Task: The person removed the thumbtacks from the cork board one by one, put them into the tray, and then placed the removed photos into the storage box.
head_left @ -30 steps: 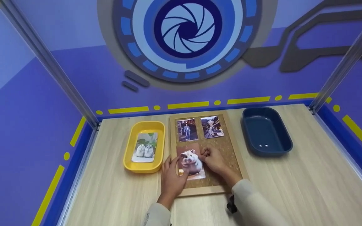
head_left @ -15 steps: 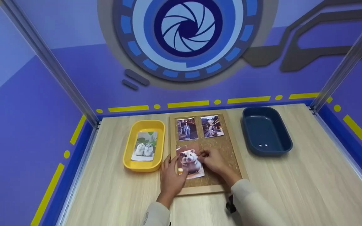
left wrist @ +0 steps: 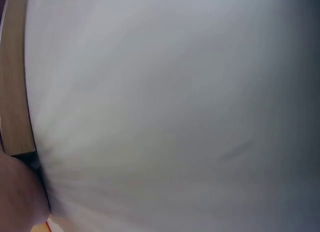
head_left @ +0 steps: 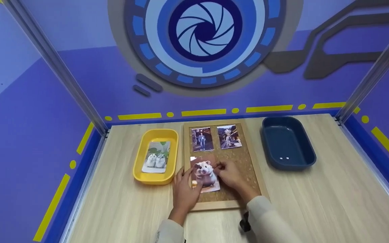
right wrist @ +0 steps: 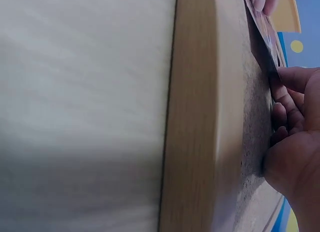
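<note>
A photo of a hamster (head_left: 205, 175) lies over the lower left part of a wood-framed cork board (head_left: 238, 194). My right hand (head_left: 230, 173) pinches the photo's right edge between thumb and finger. In the right wrist view that edge stands raised off the cork. At the photo's left side, my left hand (head_left: 185, 192) holds it, thumb over the face and fingers by the edge. Two photos of people, the left one (head_left: 202, 139) and the right one (head_left: 229, 136), sit along the board's top. The left wrist view shows mostly a blurred pale surface.
Left of the board stands a yellow tray (head_left: 139, 177) with a photo of two hamsters (head_left: 156, 158) in it. A dark blue tray (head_left: 290, 167) with two small shiny spots inside stands to the right. Patterned panels (head_left: 89, 77) enclose the wooden table (head_left: 333, 189) behind and at the sides.
The hamster photo's right edge has shifted slightly left along with my right hand's fingertips. My left hand stays in place. The head view has shifted a little.
</note>
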`<state>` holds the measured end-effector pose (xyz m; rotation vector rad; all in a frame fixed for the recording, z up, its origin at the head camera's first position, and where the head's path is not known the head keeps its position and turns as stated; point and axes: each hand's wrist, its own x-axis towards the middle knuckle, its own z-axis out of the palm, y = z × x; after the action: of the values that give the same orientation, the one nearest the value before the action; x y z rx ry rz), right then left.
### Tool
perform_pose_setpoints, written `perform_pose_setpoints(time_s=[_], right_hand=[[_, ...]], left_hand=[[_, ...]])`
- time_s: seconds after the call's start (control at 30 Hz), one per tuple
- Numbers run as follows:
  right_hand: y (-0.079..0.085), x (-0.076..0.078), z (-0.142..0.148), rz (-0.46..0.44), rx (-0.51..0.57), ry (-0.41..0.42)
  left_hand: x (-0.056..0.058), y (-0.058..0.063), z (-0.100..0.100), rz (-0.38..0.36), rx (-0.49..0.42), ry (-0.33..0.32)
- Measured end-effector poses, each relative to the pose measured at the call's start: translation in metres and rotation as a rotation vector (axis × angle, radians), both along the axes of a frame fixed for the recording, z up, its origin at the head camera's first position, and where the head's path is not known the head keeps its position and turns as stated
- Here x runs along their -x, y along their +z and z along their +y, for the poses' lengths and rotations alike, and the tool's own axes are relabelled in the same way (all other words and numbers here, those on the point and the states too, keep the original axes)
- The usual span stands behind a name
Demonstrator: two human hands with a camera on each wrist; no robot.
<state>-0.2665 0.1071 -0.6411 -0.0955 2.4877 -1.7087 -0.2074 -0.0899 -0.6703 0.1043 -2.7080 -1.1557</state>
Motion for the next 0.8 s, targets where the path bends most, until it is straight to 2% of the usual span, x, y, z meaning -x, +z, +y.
perform_pose_setpoints(time_s=[0.17, 0.27, 0.43, 0.6, 0.7, 0.8], right_hand=[[-0.003, 0.0, -0.001, 0.031, 0.03, -0.006], [-0.005, 0.001, -0.002, 0.053, 0.026, -0.003], [-0.007, 0.002, -0.003, 0.029, 0.025, -0.015], [-0.005, 0.001, -0.003, 0.007, 0.023, -0.017], [-0.005, 0.0, -0.002, 0.002, 0.019, -0.014], [-0.005, 0.001, -0.004, 0.003, 0.031, -0.012]], left_hand=[[0.0, 0.0, 0.0, 0.023, -0.009, -0.005], [-0.001, 0.002, 0.0, 0.011, -0.033, -0.007], [-0.006, 0.01, 0.0, -0.019, -0.069, -0.019], [-0.018, 0.021, 0.0, -0.007, -0.001, -0.092], [-0.027, 0.028, 0.0, 0.024, 0.014, -0.127], [-0.034, 0.04, -0.005, 0.143, -0.008, -0.108]])
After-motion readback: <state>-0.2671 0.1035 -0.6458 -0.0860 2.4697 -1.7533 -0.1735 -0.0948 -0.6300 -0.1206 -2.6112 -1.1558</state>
